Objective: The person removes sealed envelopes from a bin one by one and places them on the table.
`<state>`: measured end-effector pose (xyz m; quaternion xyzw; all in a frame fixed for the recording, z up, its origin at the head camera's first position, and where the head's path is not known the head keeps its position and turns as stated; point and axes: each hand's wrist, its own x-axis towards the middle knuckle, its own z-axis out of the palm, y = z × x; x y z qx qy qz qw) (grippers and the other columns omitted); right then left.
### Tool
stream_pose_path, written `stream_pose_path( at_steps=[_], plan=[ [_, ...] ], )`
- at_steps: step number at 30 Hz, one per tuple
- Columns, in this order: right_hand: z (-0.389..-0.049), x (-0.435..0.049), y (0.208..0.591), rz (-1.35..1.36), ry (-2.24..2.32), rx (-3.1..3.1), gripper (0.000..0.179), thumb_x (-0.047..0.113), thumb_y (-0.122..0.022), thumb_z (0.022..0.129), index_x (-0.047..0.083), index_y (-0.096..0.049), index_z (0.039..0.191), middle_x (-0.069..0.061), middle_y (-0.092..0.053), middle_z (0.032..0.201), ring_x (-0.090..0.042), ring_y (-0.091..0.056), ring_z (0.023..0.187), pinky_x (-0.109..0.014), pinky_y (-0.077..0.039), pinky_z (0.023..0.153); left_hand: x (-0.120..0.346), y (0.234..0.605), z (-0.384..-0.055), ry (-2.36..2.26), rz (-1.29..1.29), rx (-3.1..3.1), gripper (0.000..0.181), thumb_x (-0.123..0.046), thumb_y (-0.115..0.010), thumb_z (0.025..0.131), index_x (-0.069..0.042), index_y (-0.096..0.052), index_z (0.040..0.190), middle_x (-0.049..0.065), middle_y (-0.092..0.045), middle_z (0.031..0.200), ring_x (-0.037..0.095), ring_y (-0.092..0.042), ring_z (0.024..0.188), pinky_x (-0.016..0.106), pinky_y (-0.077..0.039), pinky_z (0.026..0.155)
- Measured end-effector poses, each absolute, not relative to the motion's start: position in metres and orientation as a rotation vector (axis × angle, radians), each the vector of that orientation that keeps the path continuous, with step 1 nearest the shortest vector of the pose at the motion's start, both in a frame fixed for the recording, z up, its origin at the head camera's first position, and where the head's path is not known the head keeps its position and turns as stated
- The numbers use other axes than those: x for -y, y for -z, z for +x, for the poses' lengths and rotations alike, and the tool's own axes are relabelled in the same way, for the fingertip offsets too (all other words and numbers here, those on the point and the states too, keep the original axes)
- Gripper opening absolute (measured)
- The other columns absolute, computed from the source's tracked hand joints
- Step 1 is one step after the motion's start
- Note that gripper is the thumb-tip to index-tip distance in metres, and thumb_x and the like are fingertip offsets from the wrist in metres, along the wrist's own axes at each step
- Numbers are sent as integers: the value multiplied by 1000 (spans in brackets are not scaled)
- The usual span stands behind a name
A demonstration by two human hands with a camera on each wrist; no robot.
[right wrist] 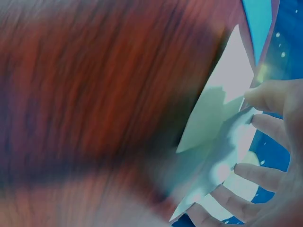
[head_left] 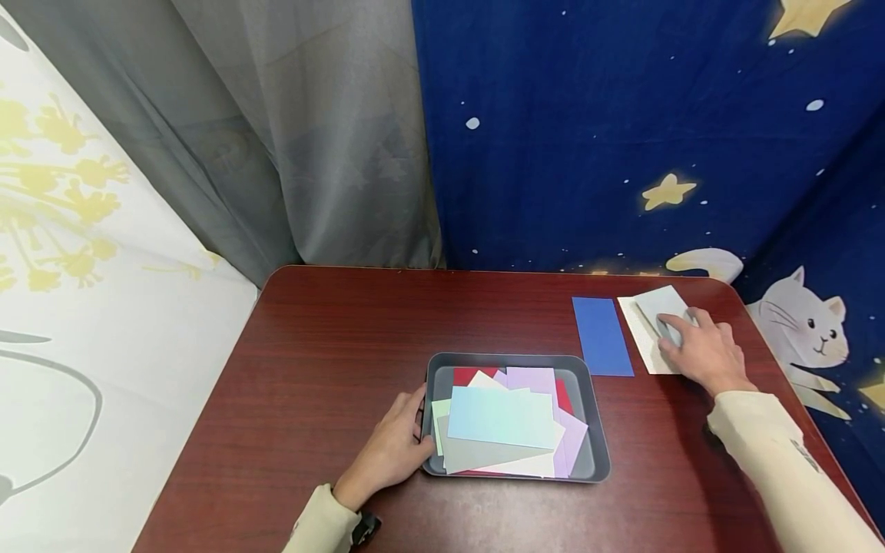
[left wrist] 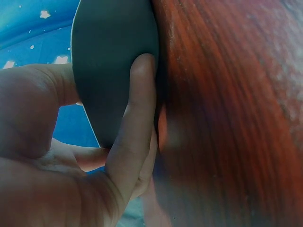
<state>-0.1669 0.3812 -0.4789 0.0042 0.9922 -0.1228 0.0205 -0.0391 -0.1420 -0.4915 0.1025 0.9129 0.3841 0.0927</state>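
Observation:
At the left end of a dark grey tray (head_left: 600, 453), my left hand (head_left: 390, 445) grips the rim. The left wrist view has the thumb and fingers on either side of the tray wall (left wrist: 111, 52). Inside the tray lies a loose pile of paper cards: a pale blue one (head_left: 501, 415) on top, a grey one (head_left: 477, 455) under it, with lilac, cream, green and red ones showing around. Toward the table's far right corner, my right hand (head_left: 708, 353) holds a light grey card (head_left: 657, 302) by its edges, tilted over a cream card (head_left: 644, 342).
A blue card (head_left: 603, 338) lies flat between the tray and the cream card. The brown wooden table (head_left: 311, 369) ends at a rounded edge in front of a grey curtain (head_left: 353, 153) and a blue star-patterned one (head_left: 553, 177). A white patterned cloth (head_left: 104, 322) hangs at the left.

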Motion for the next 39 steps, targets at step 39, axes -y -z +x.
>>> stream_pose_path(
  at_steps=[39],
  plan=[
    [-172, -428, 495, 159, 354, -2984, 55, 28, -56, 111, 1, -46, 158, -45, -32, 149, -78, -35, 122, -88, -44, 86, 142, 494, -40, -1126, 318, -2736, 84, -1, -70, 88, 2, -41, 166, 9, -57, 127, 4, -57, 82, 26, -52, 67]
  ],
)
